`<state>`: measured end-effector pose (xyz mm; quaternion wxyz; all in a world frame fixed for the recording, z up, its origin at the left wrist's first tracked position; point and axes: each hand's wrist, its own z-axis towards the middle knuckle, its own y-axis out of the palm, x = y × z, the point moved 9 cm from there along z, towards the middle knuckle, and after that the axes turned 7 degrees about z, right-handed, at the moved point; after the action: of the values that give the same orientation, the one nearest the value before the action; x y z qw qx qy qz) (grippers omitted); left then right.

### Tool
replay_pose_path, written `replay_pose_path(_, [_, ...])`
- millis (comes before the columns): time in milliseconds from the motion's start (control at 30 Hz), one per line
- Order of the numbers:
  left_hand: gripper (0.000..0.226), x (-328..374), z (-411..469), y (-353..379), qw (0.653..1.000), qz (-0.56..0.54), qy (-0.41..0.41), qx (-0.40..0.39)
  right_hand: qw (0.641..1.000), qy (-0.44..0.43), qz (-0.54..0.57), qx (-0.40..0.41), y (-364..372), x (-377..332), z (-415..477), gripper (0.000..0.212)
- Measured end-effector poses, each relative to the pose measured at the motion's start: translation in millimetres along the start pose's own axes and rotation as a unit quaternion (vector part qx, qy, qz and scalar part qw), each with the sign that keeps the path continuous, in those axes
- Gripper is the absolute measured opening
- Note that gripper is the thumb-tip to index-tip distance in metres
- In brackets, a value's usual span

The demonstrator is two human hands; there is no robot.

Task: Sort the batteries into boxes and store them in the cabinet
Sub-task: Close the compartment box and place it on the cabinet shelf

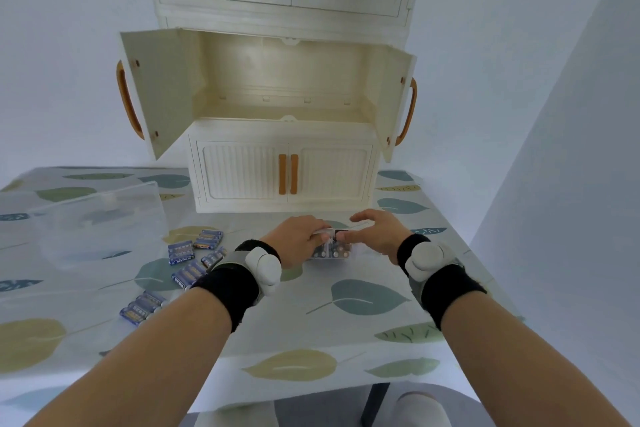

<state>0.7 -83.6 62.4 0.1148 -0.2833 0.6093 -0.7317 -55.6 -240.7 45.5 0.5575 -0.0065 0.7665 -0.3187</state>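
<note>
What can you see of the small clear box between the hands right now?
The small clear box looks like transparent plastic, sitting on the leaf-patterned tablecloth in front of the cabinet. Round battery ends show through its near wall, so it holds batteries standing side by side; how many is unclear. The left hand grips its left side and top, and the right hand has fingertips at its top right edge. Whether a lid is on is hidden by the fingers.

1 head-worn wide-angle view looks forward and down across the table (363, 350) toward the cabinet (284, 163) at its far edge.
</note>
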Motion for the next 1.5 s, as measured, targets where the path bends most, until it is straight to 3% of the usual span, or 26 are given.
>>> replay_pose_path(100, [0.033,1.2,-2.5,-1.6,1.000,-0.001,0.005,0.008,0.998,0.043,0.027,-0.025,5.2,5.0,-3.1,0.052])
replay_pose_path(200, [0.030,-3.7,-6.9,-12.9,0.999,-0.002,0.004,0.032,1.000,-0.016,0.020,0.005,3.1,-12.5,-4.0,0.046])
replay_pose_path(367, [0.032,-20.7,-16.1,-63.5,0.991,-0.016,-0.009,0.131,0.991,-0.124,-0.022,0.051,1.8,-70.2,-8.8,0.056])
replay_pose_path(533, [0.036,-30.6,-14.9,-155.0,0.970,0.045,-0.004,0.240,0.970,-0.231,0.008,0.072,-6.7,-163.3,-7.1,0.053])
replay_pose_path(667, [0.034,-35.1,-0.5,-206.3,0.950,0.104,-0.007,0.295,0.964,-0.256,0.008,0.069,-15.4,-219.2,8.1,0.055])
replay_pose_path(767, [0.033,-32.5,19.3,-222.5,0.944,0.117,-0.004,0.310,0.968,-0.236,-0.048,0.069,-22.9,-241.8,24.0,0.070])
replay_pose_path(900, [0.038,-27.8,54.6,-227.3,0.940,0.136,0.009,0.313,0.972,-0.193,-0.095,0.094,-38.6,-254.8,50.3,0.072])
replay_pose_path(1167, [0.035,-40.4,120.8,-220.2,0.942,0.136,0.012,0.308,0.971,-0.171,-0.070,0.155,-57.4,-246.6,99.5,0.063])
replay_pose_path(1500, [0.035,-70.8,189.0,-203.6,0.969,0.076,-0.067,0.227,0.968,-0.157,-0.093,0.170,-63.5,-225.9,154.3,0.057])
